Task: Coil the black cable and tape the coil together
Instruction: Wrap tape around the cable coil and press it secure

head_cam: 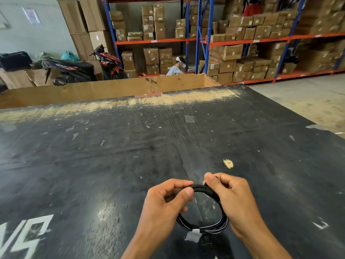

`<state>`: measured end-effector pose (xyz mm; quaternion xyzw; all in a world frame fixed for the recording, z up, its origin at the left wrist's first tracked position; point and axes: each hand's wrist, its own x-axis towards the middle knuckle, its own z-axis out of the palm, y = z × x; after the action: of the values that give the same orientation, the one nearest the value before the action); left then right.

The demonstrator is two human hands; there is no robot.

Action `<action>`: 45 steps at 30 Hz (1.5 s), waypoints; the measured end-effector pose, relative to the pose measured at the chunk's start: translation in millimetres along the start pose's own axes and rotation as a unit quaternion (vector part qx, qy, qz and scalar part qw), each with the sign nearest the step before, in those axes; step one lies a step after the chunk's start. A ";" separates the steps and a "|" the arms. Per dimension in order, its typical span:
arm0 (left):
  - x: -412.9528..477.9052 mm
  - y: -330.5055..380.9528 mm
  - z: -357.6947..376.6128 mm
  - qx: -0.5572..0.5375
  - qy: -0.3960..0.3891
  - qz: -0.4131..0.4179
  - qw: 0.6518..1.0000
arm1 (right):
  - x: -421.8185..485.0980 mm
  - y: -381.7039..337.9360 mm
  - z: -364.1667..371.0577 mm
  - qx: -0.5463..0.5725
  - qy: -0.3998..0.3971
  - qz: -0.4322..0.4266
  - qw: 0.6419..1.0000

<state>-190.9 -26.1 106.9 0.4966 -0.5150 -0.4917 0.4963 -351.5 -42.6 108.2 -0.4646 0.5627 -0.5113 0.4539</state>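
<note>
The black cable is wound into a round coil that I hold just above the black table. My left hand pinches the coil's upper left part between thumb and fingers. My right hand grips the upper right part, thumb on top. A piece of clear tape is wrapped around the coil's lower edge and hangs down from it. No tape roll is in view.
The table top is scuffed, with tape scraps such as a clear piece. A large open cardboard box borders the far edge. Beyond stand a motorbike, shelves of cartons and a seated person.
</note>
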 end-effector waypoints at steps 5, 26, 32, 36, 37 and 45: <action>-13.3 -1.1 -3.2 -0.048 0.011 -0.016 0.999 | 1.9 -1.8 10.3 0.031 0.032 0.028 0.999; 20.0 3.1 -85.6 -0.116 0.161 -0.081 0.977 | 21.6 0.5 64.8 0.086 -0.112 0.107 0.984; 90.6 -1.7 -122.4 0.115 0.164 -0.074 0.977 | 90.7 2.6 115.0 -0.004 -0.119 0.083 0.989; 141.7 -8.8 -139.4 0.192 0.126 -0.109 0.967 | 138.0 4.5 138.5 -0.040 -0.101 0.069 0.992; 152.1 -12.1 -141.8 0.191 0.130 -0.111 0.967 | 148.3 6.5 142.2 -0.060 -0.079 0.068 0.993; 204.6 -55.2 -148.2 0.197 0.227 -0.149 0.942 | 203.2 36.3 171.2 -0.111 0.002 0.078 0.991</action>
<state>-44.3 -233.9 60.0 0.7540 -0.3955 -0.3233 0.4131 -216.6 -267.8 53.6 -0.4657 0.6518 -0.4091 0.4368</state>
